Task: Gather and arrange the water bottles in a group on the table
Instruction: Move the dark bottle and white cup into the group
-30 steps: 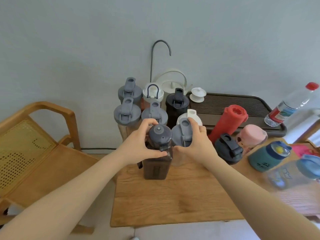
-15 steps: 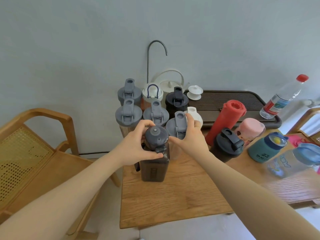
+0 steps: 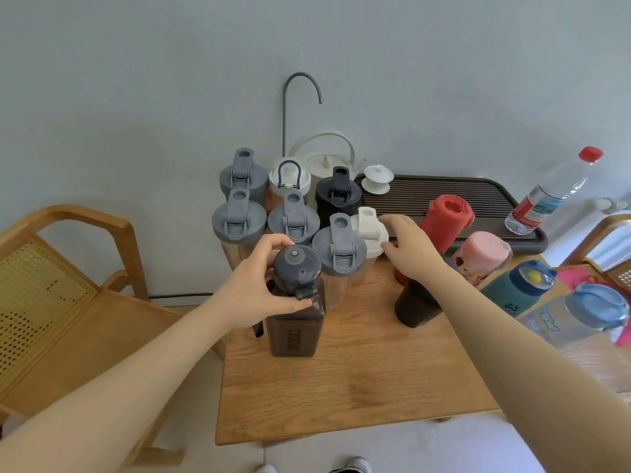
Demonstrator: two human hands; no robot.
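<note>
The left hand [image 3: 254, 291] grips the dark square bottle [image 3: 295, 322] at its grey cap, fingers [image 3: 273, 241] curled over the lid and thumb pinching below. This bottle stands upright at the near left of the wooden bench [image 3: 358, 387], touching the grey-lidded shaker [image 3: 338, 254] just behind it. The grouped bottles [image 3: 266, 206] stand in rows at the far left. The right hand [image 3: 408, 249] hovers with loosely spread fingers beside the white-lidded shaker [image 3: 370, 230], above a dark bottle [image 3: 415, 307]. Right of it stand a red bottle [image 3: 447, 218], a pink bottle [image 3: 485, 254] and a teal bottle [image 3: 519, 288].
</note>
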